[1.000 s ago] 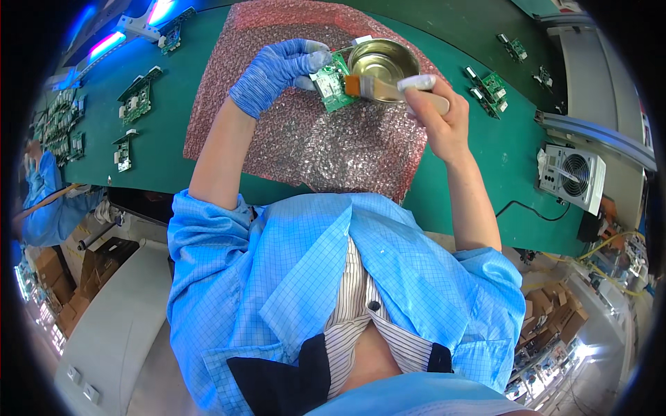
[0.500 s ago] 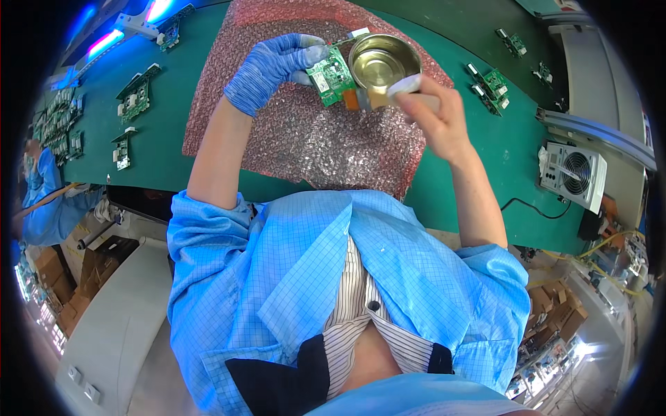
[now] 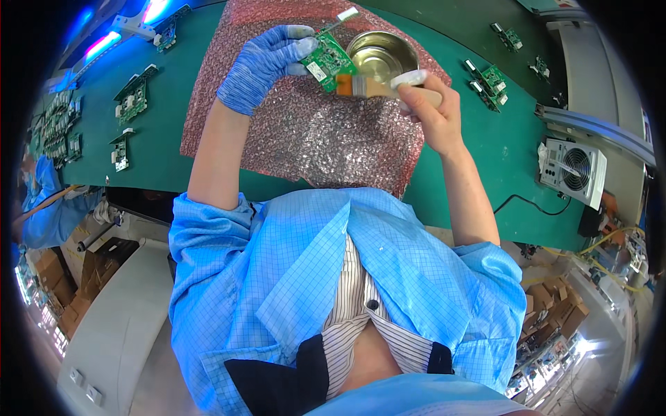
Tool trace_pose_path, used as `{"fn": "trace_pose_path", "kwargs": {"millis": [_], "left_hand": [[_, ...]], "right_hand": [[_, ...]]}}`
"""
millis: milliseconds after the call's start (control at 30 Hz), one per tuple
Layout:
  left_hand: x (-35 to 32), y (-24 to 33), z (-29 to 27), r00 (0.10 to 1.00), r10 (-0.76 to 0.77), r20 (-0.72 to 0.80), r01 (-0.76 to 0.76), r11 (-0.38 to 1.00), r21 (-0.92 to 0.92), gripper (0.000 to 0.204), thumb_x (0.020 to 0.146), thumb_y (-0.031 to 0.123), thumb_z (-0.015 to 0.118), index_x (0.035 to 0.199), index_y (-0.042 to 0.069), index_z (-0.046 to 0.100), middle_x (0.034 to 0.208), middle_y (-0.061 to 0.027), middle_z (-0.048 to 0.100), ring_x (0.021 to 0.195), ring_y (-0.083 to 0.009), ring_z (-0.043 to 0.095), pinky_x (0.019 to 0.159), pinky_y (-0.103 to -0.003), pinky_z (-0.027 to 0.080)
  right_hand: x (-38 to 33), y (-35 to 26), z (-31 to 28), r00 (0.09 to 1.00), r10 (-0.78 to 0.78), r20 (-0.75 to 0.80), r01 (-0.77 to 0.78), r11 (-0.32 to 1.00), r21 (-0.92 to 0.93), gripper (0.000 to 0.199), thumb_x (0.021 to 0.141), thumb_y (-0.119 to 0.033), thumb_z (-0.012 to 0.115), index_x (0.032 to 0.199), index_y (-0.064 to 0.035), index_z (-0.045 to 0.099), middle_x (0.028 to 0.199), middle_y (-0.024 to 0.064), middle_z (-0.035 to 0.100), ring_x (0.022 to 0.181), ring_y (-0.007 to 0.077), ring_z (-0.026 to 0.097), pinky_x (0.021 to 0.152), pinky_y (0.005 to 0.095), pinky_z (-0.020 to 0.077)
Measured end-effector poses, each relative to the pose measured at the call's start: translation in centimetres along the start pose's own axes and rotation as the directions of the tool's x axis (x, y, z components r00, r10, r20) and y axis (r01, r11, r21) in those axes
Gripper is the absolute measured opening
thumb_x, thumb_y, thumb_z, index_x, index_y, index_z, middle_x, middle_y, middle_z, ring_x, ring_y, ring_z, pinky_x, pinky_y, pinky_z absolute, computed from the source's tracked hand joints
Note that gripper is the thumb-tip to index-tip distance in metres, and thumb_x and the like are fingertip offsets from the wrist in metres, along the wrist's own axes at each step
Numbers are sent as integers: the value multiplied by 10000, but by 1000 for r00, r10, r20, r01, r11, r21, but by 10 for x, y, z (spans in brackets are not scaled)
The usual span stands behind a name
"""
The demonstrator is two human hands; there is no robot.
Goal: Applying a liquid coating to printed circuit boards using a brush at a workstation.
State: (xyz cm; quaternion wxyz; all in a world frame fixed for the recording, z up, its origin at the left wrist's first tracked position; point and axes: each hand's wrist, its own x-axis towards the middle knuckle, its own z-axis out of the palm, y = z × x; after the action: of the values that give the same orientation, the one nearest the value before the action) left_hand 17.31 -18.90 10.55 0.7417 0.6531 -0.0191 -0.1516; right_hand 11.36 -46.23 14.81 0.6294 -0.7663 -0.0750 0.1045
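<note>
My left hand (image 3: 267,66), in a blue knit glove, grips a green circuit board (image 3: 329,64) by its left edge, holding it up over the pink bubble wrap (image 3: 305,142). Bare except for white covers on fingertips, my right hand (image 3: 433,107) is closed round the pale handle of a flat paintbrush (image 3: 374,87). The brush's brown bristles are at the board's lower right corner; whether they touch it I cannot tell. Just behind the brush stands a round metal bowl (image 3: 381,55), its inside shiny and partly hidden by my right fingers.
More circuit boards lie on the green table (image 3: 479,173): a cluster at far left (image 3: 59,128), a board nearer on the left (image 3: 132,97), and others at right (image 3: 491,84). A white fan unit (image 3: 572,170) with a black cable stands at the right edge. Another person's blue sleeve (image 3: 45,194) shows at far left.
The circuit board has tilted and risen slightly with my left hand. My right hand has shifted the brush leftward, and its bristles now overlap the board's corner in view.
</note>
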Motion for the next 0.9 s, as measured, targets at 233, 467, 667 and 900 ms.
{"fn": "trace_pose_path", "kwargs": {"millis": [233,467,667,900], "left_hand": [[8,-4,5,995,-7,-98,-8,989,-147,311,799,162,699,1068,44,596,976,-75,634,888,-169,644,687,-245,577],[12,-4,8,986,22,-164,-51,983,-174,308,798,157,700,1062,40,592,978,-80,631,865,-161,643,658,-236,578],[29,-5,5,977,36,-209,-72,983,-167,291,811,140,682,1065,35,587,988,-79,628,865,-177,639,715,-262,574],[121,12,-28,912,-35,-409,-69,970,-235,148,840,224,638,867,82,609,703,-28,599,494,-118,516,422,-212,415]], "right_hand": [[-4,3,26,989,-50,-140,26,985,-169,186,870,-202,599,902,-19,618,670,6,614,595,55,572,526,208,454],[6,1,31,930,-148,-337,144,989,-37,175,876,-194,598,905,-21,605,656,2,592,529,35,523,451,180,402],[1,-2,35,965,-81,-247,77,997,-29,131,877,-156,579,876,-32,622,645,-2,604,562,51,559,500,206,433],[4,16,-8,893,-97,-439,155,983,99,197,887,-184,603,999,-24,633,751,10,620,648,48,551,552,195,431]]}}
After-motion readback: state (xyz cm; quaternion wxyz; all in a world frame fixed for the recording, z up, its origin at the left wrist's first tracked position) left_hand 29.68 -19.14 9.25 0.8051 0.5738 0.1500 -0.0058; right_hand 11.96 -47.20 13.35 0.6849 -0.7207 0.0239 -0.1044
